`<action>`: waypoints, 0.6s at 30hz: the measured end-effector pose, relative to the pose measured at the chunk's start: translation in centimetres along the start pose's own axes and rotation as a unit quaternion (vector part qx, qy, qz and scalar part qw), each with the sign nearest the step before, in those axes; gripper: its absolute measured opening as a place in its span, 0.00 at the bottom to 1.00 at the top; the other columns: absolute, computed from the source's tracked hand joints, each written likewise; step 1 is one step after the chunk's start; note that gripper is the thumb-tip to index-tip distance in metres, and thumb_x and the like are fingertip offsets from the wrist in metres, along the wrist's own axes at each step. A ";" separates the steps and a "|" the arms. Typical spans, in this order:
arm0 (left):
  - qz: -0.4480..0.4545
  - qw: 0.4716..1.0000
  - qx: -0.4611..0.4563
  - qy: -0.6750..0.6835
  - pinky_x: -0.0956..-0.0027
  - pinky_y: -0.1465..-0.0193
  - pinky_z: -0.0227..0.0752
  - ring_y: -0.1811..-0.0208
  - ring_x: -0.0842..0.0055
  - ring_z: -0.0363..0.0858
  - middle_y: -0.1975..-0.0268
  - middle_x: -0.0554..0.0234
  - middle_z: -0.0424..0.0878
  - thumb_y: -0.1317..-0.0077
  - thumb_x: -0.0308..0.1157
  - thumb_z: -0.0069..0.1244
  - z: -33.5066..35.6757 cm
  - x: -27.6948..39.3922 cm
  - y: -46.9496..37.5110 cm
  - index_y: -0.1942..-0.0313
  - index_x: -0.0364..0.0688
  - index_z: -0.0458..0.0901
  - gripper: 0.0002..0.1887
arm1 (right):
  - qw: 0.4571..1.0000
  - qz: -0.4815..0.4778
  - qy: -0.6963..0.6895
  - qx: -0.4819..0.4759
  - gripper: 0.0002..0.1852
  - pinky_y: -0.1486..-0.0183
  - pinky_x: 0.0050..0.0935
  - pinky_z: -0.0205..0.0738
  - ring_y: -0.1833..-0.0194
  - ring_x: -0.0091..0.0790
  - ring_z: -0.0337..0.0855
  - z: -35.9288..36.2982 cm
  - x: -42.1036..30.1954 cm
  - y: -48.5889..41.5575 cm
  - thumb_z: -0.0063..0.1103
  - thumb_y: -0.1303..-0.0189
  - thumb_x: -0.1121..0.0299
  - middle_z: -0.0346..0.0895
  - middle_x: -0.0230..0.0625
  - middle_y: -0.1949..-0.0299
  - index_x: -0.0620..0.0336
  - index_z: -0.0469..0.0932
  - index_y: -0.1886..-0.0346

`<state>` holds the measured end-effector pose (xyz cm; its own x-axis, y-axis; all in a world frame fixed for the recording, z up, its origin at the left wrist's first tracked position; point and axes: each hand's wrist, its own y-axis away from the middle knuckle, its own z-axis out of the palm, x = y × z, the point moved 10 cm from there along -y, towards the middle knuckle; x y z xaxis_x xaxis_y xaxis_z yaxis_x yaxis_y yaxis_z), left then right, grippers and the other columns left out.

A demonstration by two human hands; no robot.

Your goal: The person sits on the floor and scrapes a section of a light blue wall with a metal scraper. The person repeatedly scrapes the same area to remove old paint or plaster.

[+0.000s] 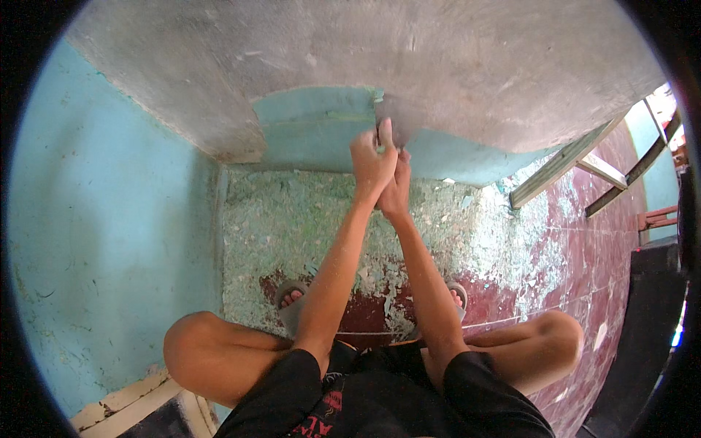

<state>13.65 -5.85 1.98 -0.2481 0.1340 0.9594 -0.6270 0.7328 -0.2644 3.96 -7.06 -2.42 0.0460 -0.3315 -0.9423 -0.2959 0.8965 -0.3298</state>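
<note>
Both of my hands meet at the low part of the wall in front of me. My left hand (373,161) is bent, with its thumb or a finger pointing up, and overlaps my right hand (398,183), which lies just beside and below it. A dark flat thing, blurred and mostly hidden, shows at the fingertips; its kind and which hand grips it I cannot tell. The wall bears a patch of turquoise paint (317,112) left of the hands, with a ragged edge against bare grey plaster (465,65). More turquoise paint runs low to the right.
Paint flakes and dust (296,219) cover the floor before me, over dark red tiles (493,301). A turquoise side wall (120,219) stands at left. At right are the legs of a wooden ladder (564,159) and a black box-like object (649,295). My sandalled feet flank the debris.
</note>
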 end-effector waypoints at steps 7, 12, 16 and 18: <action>-0.022 0.998 -0.039 -0.039 0.64 0.79 0.60 0.86 0.75 0.69 0.89 0.60 0.67 0.31 0.43 0.43 0.0 -0.9 0.0 0.85 0.34 0.69 0.27 | 0.999 -0.028 0.036 0.024 0.16 0.39 0.38 0.49 0.50 0.40 0.66 0.3 -0.8 0.2 0.50 0.41 0.62 0.77 0.43 0.60 0.68 0.77 0.62; 0.009 0.999 -0.006 -0.037 0.64 0.80 0.59 0.86 0.73 0.72 0.89 0.58 0.68 0.31 0.43 0.42 0.2 -1.8 0.7 0.85 0.34 0.70 0.26 | 0.998 0.048 0.026 0.033 0.16 0.38 0.37 0.47 0.48 0.40 0.65 -0.2 0.5 1.4 0.49 0.40 0.62 0.77 0.43 0.59 0.67 0.77 0.61; -0.019 0.999 -0.031 0.038 0.65 0.80 0.60 0.85 0.72 0.74 0.89 0.59 0.67 0.31 0.43 0.42 0.3 -1.3 -0.5 0.84 0.34 0.69 0.26 | 1.000 -0.022 0.016 0.015 0.16 0.37 0.37 0.47 0.49 0.40 0.67 0.4 -1.5 -0.1 0.48 0.40 0.62 0.78 0.43 0.59 0.67 0.77 0.62; -0.014 0.999 -0.026 0.028 0.61 0.80 0.59 0.86 0.68 0.71 0.88 0.52 0.69 0.31 0.41 0.42 -0.1 -0.6 -0.4 0.84 0.31 0.70 0.26 | 0.997 -0.063 0.043 0.017 0.16 0.37 0.37 0.47 0.50 0.40 0.68 0.5 -2.5 -0.3 0.48 0.39 0.62 0.79 0.43 0.60 0.67 0.77 0.63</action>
<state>14.08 -6.18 1.56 -0.1886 0.1499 0.9705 -0.5930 0.7704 -0.2342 4.39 -6.30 0.03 -0.0022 -0.4645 -0.8856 -0.2594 0.8555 -0.4481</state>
